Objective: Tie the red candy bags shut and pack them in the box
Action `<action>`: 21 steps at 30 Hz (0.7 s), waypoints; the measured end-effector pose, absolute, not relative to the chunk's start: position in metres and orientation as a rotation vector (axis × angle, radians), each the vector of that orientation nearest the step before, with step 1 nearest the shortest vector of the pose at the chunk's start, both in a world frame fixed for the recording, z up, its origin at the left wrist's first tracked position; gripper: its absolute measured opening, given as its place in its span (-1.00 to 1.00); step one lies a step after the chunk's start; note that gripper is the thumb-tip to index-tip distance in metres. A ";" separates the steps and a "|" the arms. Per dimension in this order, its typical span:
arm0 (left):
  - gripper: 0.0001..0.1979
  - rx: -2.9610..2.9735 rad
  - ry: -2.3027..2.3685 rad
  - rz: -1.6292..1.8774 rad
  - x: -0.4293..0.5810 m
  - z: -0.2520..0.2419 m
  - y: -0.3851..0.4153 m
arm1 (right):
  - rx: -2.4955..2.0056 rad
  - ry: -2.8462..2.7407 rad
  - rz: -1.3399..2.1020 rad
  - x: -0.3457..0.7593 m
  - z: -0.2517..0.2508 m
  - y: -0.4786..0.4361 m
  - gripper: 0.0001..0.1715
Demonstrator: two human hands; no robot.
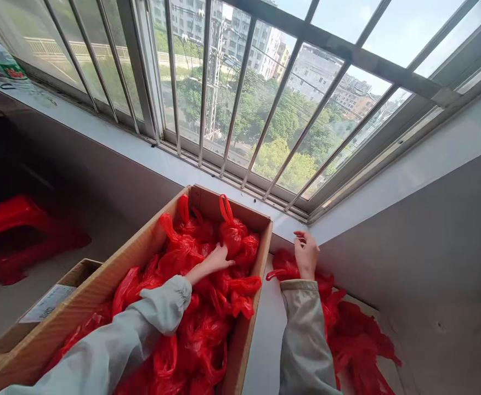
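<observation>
From the head view, my left hand (218, 260) is down inside the long cardboard box (141, 241), against a knotted red bag (232, 237) near the far end; the thumb stands off to the side, but the fingertips are hidden, so I cannot tell whether they are closed on anything. My right hand (306, 257) hovers outside the box, fingers loosely curled, with nothing that I can see in them, by the pile of red plastic (361, 334) along the wall (441, 247). More red bags (201, 334) crowd the box, their handle loops (245, 284) lying over one another. I judge that the main hazard: a finger caught through a neighbour's loop could drag two up together, and thin plastic pulled sideways could tear. My left sleeve (160, 307) lies low over the bags too, and might snag one
</observation>
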State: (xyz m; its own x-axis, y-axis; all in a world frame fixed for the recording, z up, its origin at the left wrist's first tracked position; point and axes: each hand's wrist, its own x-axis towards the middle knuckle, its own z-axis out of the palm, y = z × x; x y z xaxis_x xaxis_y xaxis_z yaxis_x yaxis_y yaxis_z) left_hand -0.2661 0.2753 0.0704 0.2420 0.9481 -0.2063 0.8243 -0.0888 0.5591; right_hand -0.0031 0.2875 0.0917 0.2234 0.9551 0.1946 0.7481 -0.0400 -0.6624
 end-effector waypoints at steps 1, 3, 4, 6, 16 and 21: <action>-0.65 1.962 1.622 0.240 -0.272 0.077 0.277 | -1.875 -1.511 0.454 0.009 0.085 0.275 -0.63; -0.66 2.002 1.683 0.151 -0.293 0.095 0.281 | -1.898 -1.454 0.619 0.017 0.071 0.246 -0.46; -0.66 2.016 1.740 0.120 -0.308 0.105 0.282 | -1.894 -1.441 0.698 0.013 0.064 0.231 -0.33; -0.64 2.005 1.946 0.062 -0.342 0.127 0.282 | -1.892 -1.437 0.813 -0.008 0.054 0.203 -0.15; -0.66 1.716 2.128 -0.419 -0.470 0.141 0.222 | -2.149 -1.714 0.929 -0.086 0.063 0.183 -0.63; -0.69 1.790 2.111 -0.379 -0.468 0.152 0.216 | -2.085 -1.840 0.762 -0.082 0.086 0.176 -0.75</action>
State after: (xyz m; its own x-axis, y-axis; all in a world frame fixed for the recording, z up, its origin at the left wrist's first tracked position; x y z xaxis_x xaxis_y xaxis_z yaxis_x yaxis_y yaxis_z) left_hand -0.4681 0.2160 0.1524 -0.1435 0.8930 -0.4266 0.9856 0.1678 0.0196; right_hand -0.0816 0.1758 0.0859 0.0618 0.9751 -0.2128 0.8404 -0.1658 -0.5160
